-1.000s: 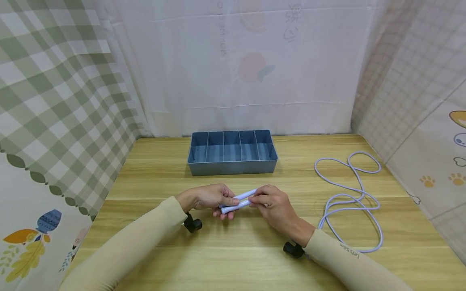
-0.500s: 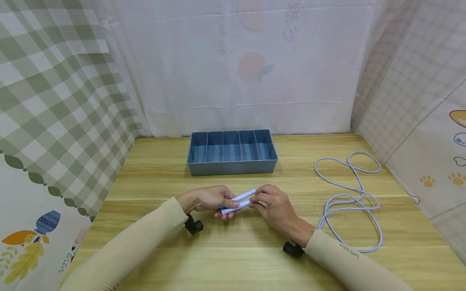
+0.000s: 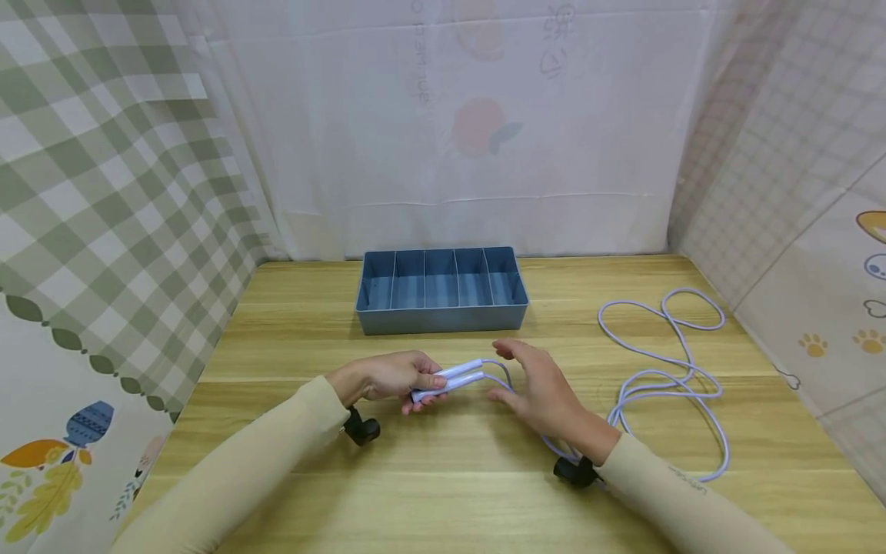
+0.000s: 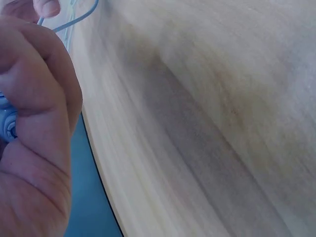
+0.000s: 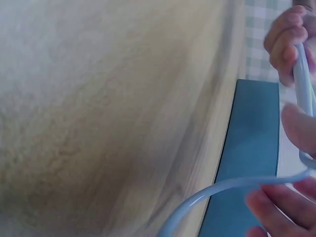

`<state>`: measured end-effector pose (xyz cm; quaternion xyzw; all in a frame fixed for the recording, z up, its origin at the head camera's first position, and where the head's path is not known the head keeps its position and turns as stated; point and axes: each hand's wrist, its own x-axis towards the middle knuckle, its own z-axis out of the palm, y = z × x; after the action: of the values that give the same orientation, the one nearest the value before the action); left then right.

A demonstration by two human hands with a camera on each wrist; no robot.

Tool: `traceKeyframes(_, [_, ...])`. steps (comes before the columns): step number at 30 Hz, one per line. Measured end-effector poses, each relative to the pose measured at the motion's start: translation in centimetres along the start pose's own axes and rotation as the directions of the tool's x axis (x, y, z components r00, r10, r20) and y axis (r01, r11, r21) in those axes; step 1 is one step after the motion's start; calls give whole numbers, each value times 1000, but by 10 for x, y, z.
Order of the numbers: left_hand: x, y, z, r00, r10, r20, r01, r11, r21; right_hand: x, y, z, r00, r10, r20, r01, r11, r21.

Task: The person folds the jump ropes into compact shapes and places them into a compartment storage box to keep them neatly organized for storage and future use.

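A pale lavender jump rope has its two handles [image 3: 467, 380] side by side in my left hand [image 3: 391, 375], which grips them near their outer ends with the thumb on top. In the left wrist view curled fingers [image 4: 39, 98] hide most of the handles; only a round handle end [image 4: 9, 123] shows. My right hand [image 3: 547, 394] is just right of the handles, thumb and fingers spread apart. Between them passes the rope's cord [image 5: 222, 185], seen in the right wrist view, without a visible pinch. The long cord [image 3: 681, 362] lies in loose loops on the table's right side.
A blue-grey box [image 3: 443, 318] with several compartments stands behind the hands on the wooden table [image 3: 291, 323]. A white curtain [image 3: 588, 154] hangs at the back, and a checked cloth [image 3: 138, 169] on the left.
My right hand has let go of the handles' cord ends, moved slightly right and spread its fingers. The cord leaving the handles now shows. My left hand still holds both handles, shifted slightly left.
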<state>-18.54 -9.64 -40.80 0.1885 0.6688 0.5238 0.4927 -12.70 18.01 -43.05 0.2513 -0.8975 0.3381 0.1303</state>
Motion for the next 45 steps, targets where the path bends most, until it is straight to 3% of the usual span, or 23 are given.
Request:
traceKeyframes(4, [-4,3,-2,1000,21,0,-21,999,35,-1,5,-5,984,93,154,-117,982,150])
traceKeyframes(9, [-7,3,-3,1000,20,19,-20,999,47,-2,14,-17,919,199,340,-311,897,316])
traceKeyframes(11, [-8,2,-2,999,8,34,-9,999,41,-2,17,-22,909,203,363,-329,885,329])
traceKeyframes(17, [-8,0,0,998,14,65,-15,1000,14,-1,24,-33,940,122,319,-195,958,208])
traceKeyframes(20, [-8,-2,0,996,35,83,-34,999,-7,-1,26,-35,955,74,288,-127,977,171])
traceKeyframes(25, [-9,-3,3,996,58,65,-56,998,-31,-2,31,-37,965,28,261,-70,986,154])
traceKeyframes(32, [-8,-3,9,995,92,-36,-94,994,-49,-4,35,-36,963,73,260,-107,987,122])
traceKeyframes(39, [-10,-4,12,991,118,-62,-123,989,-78,-6,37,-36,972,69,224,-94,990,101])
traceKeyframes(45, [-13,-3,12,988,112,-105,-123,987,-105,-10,40,-35,985,42,170,-44,999,5])
